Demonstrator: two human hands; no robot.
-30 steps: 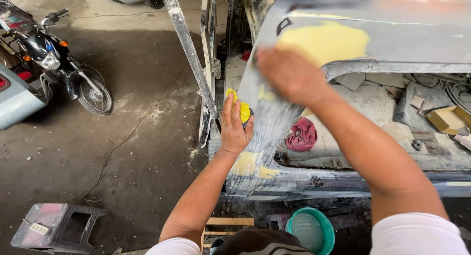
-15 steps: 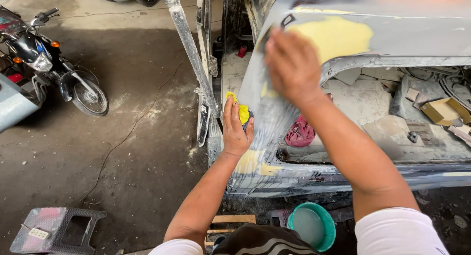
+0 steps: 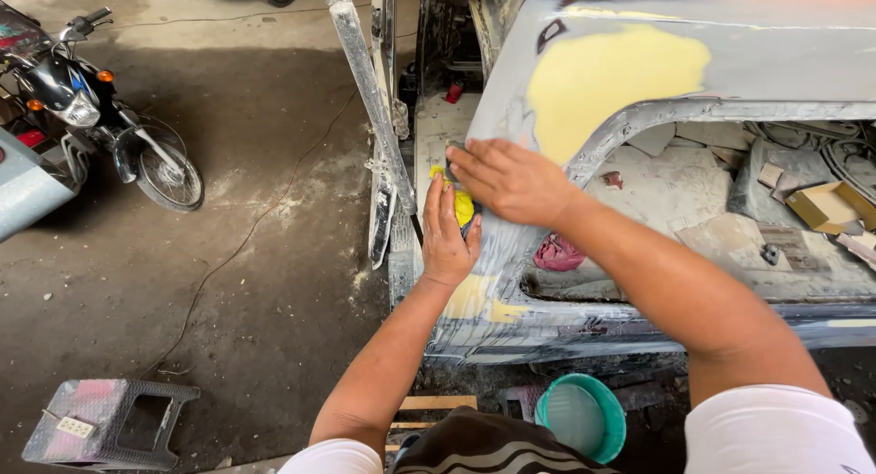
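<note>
On the grey car body panel (image 3: 511,255), right hand (image 3: 511,180) presses an abrasive pad flat, left hand (image 3: 447,232) grips a yellow sponge (image 3: 464,205); the yellow filler patch (image 3: 607,82) above looks only partly sanded.

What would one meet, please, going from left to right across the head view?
Motorcycle → plastic stool → left hand → right hand → yellow filler patch → cardboard box.

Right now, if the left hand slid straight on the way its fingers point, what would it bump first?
Probably the right hand, lying just past the left hand and its yellow sponge; depth is unclear.
</note>
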